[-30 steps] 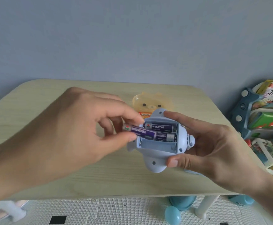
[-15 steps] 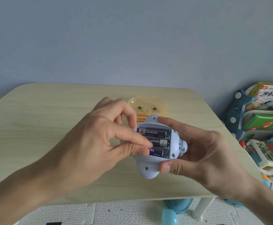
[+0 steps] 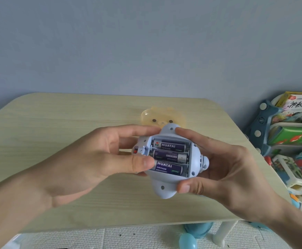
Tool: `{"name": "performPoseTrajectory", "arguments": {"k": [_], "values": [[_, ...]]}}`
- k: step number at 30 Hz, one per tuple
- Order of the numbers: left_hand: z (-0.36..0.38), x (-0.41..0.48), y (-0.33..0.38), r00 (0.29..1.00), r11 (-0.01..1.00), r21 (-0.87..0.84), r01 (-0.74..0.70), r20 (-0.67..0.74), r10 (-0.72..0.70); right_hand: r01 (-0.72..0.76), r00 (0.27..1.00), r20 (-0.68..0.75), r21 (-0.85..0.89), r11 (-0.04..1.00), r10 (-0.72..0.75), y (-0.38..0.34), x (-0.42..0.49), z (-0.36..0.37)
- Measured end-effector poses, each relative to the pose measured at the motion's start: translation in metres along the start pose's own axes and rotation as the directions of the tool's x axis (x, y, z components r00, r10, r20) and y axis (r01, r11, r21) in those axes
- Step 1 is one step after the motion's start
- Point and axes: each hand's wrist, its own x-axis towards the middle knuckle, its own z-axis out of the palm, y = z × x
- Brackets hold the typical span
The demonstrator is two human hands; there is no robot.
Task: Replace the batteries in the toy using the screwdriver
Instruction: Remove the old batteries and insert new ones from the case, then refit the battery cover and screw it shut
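A pale blue plastic toy [image 3: 164,188] is held above the table with its underside up and its battery bay uncovered. Three purple batteries [image 3: 170,156] lie side by side in the bay. My right hand [image 3: 224,169] grips the toy from the right, forefinger on its far edge and thumb on its near lobe. My left hand [image 3: 100,159] holds the toy's left side, its thumb resting on the left end of the nearest battery. No screwdriver or bay cover is in view.
A translucent yellow bear-faced box [image 3: 162,118] sits on the light wooden table [image 3: 47,126] just behind the toy. A shelf of books and toys [image 3: 290,133] stands at the right. Blue toys [image 3: 197,230] lie on the foam floor mat below the table's front edge.
My left hand brought a third battery to the bay and pressed it into the nearest slot. Its fingers have since spread, and the hand now steadies the toy's left side.
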Motion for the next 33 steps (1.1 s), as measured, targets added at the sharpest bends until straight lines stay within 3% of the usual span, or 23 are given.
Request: {"name": "performPoseTrajectory", "arguments": {"k": [10,15,20,22,24,26,27,29,33], "values": [[0.016,0.007,-0.007,0.985,0.998,0.05,-0.046,-0.165,0.053,0.006,1.0,0.013,-0.088,0.996,-0.005,-0.002,0.0,-0.005],[0.017,0.02,-0.003,0.992,0.992,-0.03,-0.12,0.036,0.121,0.016,1.0,0.008,0.037,0.999,-0.016,-0.012,0.009,-0.023],[0.017,0.025,-0.012,0.975,0.977,0.069,-0.201,-0.082,0.206,-0.096,0.993,0.042,-0.228,0.969,0.109,-0.022,0.004,-0.037],[0.01,0.019,-0.021,0.979,0.979,0.086,-0.187,-0.068,0.193,-0.12,0.989,0.015,-0.488,0.865,0.146,-0.031,-0.002,-0.047],[0.002,0.007,-0.031,0.985,0.981,0.115,-0.157,-0.051,0.164,-0.125,0.988,-0.051,-0.811,0.572,0.143,-0.039,-0.01,-0.06],[-0.002,-0.003,-0.044,0.992,0.992,0.089,-0.087,-0.083,0.094,-0.107,0.974,-0.043,-0.953,0.284,0.222,-0.042,-0.018,-0.066],[-0.003,-0.007,-0.049,0.993,0.994,0.087,-0.059,-0.093,0.067,-0.087,0.957,-0.023,-0.974,0.211,0.288,-0.04,-0.021,-0.066],[-0.002,-0.01,-0.056,0.994,0.993,0.11,-0.048,-0.093,0.058,-0.057,0.928,0.022,-0.978,0.199,0.372,-0.033,-0.025,-0.061],[0.002,-0.007,-0.058,0.988,0.976,0.203,-0.072,-0.123,0.098,-0.015,0.935,0.069,-0.972,0.233,0.347,-0.02,-0.025,-0.056]]}}
